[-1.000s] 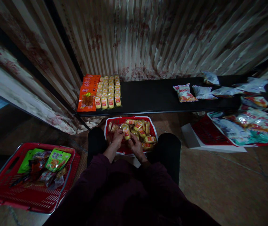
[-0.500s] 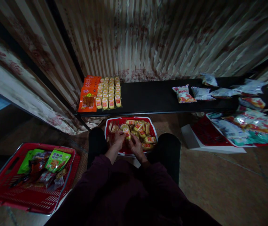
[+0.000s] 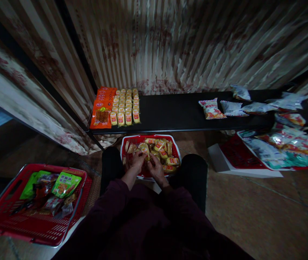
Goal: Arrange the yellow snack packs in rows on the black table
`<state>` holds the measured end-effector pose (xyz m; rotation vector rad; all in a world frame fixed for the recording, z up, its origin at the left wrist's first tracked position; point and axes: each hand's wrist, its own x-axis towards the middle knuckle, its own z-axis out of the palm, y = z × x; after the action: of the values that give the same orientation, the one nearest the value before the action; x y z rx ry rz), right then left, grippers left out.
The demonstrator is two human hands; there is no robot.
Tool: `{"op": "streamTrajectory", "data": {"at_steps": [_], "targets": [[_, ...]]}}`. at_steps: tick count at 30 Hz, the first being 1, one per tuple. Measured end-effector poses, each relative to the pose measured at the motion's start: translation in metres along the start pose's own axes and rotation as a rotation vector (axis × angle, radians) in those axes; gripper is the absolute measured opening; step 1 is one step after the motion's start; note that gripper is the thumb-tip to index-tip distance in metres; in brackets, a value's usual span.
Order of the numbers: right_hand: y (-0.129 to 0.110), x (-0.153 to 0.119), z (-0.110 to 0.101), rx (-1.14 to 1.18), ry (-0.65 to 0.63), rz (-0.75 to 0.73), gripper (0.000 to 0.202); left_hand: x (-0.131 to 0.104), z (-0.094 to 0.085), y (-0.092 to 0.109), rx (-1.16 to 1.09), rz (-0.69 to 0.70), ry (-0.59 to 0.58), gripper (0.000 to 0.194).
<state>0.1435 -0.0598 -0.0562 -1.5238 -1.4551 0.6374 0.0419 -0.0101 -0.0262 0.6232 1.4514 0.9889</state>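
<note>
Between my knees stands a red basket with a white rim [image 3: 177, 148], holding several small yellow snack packs [image 3: 172, 161] in clear wrappers. Both hands are over it. My left hand [image 3: 137, 161] closes its fingers on one wrapped yellow snack pack [image 3: 144, 147], which is held upright. From the other side my right hand [image 3: 155, 166] curls its fingers around the lower end of the same pack. On the black shelf ahead, matching packs [image 3: 125, 108] stand in neat rows beside orange snack bags [image 3: 101, 112].
A red basket [image 3: 4, 220] with green and brown snack bags sits on the floor at left. Puffed white bags [image 3: 211, 109] lie along the right of the black shelf [image 3: 167, 112]. Below them, another red basket [image 3: 239, 153] is heaped with bags. A pleated curtain [image 3: 164, 43] hangs behind.
My left fingers have shifted slightly over the top of the held snack pack. Otherwise the hands, baskets and shelf look much the same.
</note>
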Motion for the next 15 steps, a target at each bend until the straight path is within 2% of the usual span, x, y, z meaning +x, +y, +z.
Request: {"op": "streamTrajectory", "data": {"at_steps": [5, 9, 11, 15], "targets": [[-0.005, 0.001, 0.000, -0.008, -0.010, -0.032, 0.045, -0.005, 0.000, 0.005, -0.021, -0.046, 0.004, 0.028], [-0.009, 0.000, 0.000, -0.009, -0.021, -0.041, 0.048, 0.000, -0.003, 0.000, -0.038, -0.084, -0.023, 0.029], [-0.011, 0.000, 0.000, 0.001, -0.030, -0.035, 0.051, 0.004, -0.003, -0.005, -0.058, -0.076, -0.043, 0.028], [-0.015, 0.000, -0.001, 0.033, -0.058, -0.024, 0.053, 0.012, -0.003, -0.011, -0.105, -0.031, -0.010, 0.033]]}}
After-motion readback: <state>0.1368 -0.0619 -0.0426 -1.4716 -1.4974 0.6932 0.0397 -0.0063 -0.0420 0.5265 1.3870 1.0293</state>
